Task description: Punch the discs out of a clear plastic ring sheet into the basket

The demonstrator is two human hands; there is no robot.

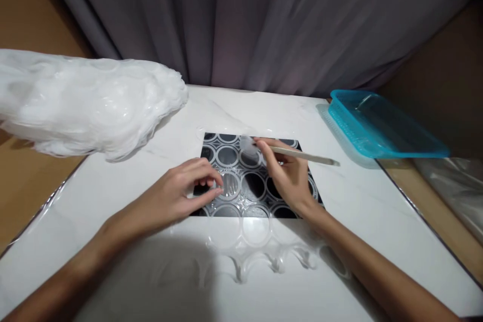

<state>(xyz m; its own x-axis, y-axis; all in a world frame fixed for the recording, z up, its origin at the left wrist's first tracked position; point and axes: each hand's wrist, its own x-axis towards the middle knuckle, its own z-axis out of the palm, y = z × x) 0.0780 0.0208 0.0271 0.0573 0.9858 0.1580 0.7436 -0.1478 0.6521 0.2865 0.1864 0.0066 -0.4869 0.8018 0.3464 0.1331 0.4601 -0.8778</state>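
A clear plastic sheet with rows of ring outlines (256,231) lies over a black board (289,211) and runs past its front edge. My left hand (184,186) is at the left side of the sheet, thumb and forefinger pinched together on the film, other fingers curled. In my right hand (285,168) is a slim, pale stick-like tool (309,155), held like a pen with its back end pointing right. A small translucent round piece (249,146) is at the tool's front tip, above the upper part of the board. The tool's exact kind is unclear.
A big pile of thin white translucent plastic sheets (94,105) stands at the left. At the back right is a blue plastic basket (377,131) overhanging the white table's edge. A grey curtain (245,25) hangs behind the table (151,271). Clear plastic (456,191) lies at far right.
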